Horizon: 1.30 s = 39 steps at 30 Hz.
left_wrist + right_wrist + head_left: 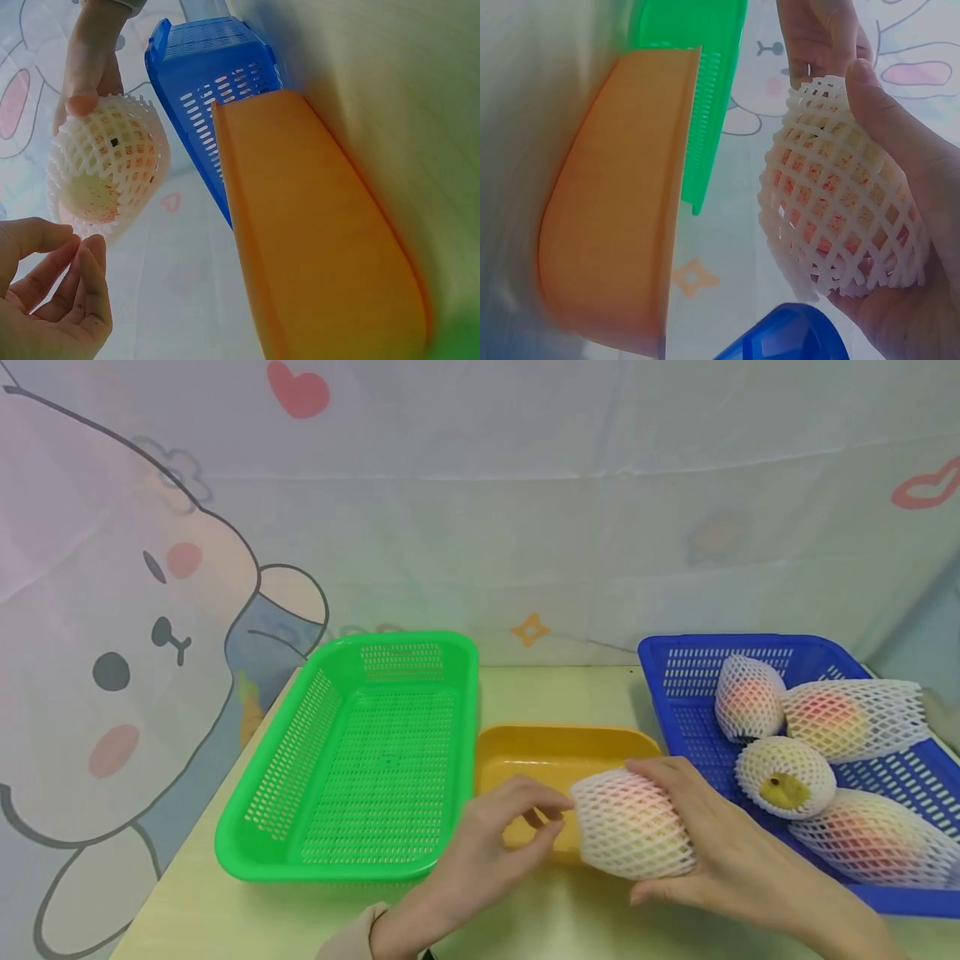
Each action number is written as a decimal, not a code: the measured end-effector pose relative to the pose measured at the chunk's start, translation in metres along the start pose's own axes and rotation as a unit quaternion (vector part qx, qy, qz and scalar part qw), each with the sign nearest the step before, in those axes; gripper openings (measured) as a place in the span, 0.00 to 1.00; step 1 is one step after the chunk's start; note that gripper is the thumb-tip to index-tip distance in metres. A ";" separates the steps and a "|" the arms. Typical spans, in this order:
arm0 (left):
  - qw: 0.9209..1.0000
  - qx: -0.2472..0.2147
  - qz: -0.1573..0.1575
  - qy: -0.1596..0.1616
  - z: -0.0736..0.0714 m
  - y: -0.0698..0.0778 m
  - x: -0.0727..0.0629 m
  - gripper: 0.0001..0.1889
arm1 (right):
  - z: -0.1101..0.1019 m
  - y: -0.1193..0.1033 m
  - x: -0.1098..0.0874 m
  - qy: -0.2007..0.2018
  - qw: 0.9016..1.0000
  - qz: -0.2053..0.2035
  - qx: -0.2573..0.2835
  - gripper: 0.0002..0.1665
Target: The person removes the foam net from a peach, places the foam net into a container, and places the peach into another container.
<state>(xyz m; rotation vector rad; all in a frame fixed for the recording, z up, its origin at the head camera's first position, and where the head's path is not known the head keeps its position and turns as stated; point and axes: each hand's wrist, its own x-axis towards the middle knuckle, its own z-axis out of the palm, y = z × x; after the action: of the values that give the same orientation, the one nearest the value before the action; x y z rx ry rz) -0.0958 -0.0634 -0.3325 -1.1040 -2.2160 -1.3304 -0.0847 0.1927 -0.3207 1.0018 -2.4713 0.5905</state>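
Over the front of the yellow tray point(566, 742), my right hand point(723, 852) holds a red-and-yellow fruit point(832, 187) by its right side, thumb and fingers around it. A white foam net point(633, 822) wraps this fruit. At the net's left end, my left hand point(495, 835) has its thumb and index finger pinched together on the net's edge. In the left wrist view, those fingertips point(79, 241) meet the net's open end, where pale, red-speckled skin shows. The fruit's exact kind is hard to tell through the mesh.
To the right, a blue basket point(675, 727) contains several more netted fruits point(750, 697). A green basket point(345, 852) stands on the left of the pale table point(555, 693). Behind everything hangs a printed curtain point(480, 527).
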 end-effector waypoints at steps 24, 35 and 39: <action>0.994 -0.092 0.048 -0.039 0.008 -0.004 -0.004 0.31 | 0.003 -0.007 0.001 -0.017 1.000 -0.003 0.008 0.65; 0.995 -0.052 0.035 -0.081 0.009 -0.003 -0.004 0.35 | 0.004 -0.010 0.000 -0.029 0.999 0.001 0.020 0.65; 0.995 -0.044 0.025 -0.088 0.010 -0.003 -0.004 0.35 | 0.005 -0.012 0.000 -0.033 0.999 -0.004 0.018 0.66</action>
<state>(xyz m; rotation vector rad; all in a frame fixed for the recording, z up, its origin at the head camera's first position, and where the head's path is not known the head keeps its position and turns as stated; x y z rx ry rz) -0.0945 -0.0575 -0.3415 -1.3465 -2.2534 -1.3703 -0.0768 0.1827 -0.3219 1.0599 -2.5219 0.6112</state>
